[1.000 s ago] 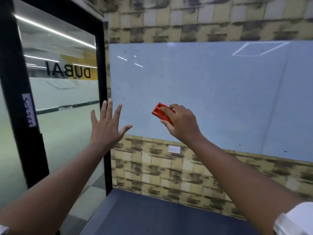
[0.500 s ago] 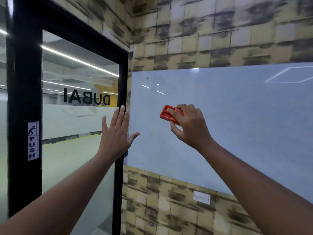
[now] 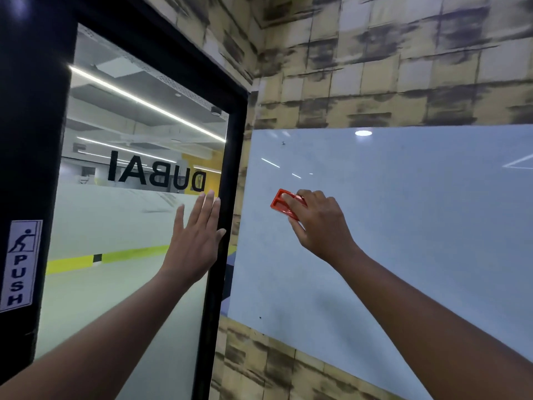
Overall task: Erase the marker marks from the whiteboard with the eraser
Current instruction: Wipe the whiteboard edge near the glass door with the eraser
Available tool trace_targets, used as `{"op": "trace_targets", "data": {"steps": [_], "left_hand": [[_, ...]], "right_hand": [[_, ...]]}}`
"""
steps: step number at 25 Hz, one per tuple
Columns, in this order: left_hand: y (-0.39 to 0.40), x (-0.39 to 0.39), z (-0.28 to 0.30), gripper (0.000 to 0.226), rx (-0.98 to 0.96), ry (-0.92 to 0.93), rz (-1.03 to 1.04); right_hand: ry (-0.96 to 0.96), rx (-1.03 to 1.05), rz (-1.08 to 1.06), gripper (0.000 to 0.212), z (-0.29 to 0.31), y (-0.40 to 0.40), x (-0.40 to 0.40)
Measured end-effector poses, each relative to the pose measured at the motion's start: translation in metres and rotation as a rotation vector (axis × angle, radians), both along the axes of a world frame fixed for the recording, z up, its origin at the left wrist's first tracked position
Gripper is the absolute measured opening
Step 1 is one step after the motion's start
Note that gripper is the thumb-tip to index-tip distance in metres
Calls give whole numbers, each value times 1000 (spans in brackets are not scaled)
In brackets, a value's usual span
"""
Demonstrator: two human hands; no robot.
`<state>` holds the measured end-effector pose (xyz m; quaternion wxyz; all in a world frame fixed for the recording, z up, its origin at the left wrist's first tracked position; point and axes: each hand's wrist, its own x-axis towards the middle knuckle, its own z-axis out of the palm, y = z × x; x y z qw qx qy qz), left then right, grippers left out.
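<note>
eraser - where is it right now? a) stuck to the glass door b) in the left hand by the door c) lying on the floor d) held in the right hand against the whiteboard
d: the right hand curls its grip round the red eraser and holds it against the whiteboard.

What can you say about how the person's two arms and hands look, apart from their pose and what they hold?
Both forearms are bare up to the bottom edge of the picture, with no sleeve in sight now. The left hand and the right hand wear no gloves, and no rings, watch or wristband can be seen. The fingers of the left hand have short, plain nails.
</note>
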<state>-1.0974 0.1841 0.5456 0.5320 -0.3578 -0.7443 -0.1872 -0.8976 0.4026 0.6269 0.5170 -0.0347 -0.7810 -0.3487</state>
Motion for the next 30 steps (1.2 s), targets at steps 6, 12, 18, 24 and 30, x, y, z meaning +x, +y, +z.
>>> {"op": "trace_targets", "data": {"steps": [6,12,18,24,30], "left_hand": [[49,-162,15,65,43,36,-44],[124,-284,21,67,31,51,-57],[221,-370,26,65,24,133,-101],[333,-460,56,67,-14,175,-116],[392,-543,106,65,64,227,-132]], "right_hand": [[57,34,-6,48,31,34,-138],[175,-67,28,37,41,101,-241],[190,-61,-20,35,44,198,-334],[262,-35,18,38,74,292,-424],[323,1,31,41,135,344,-505]]}}
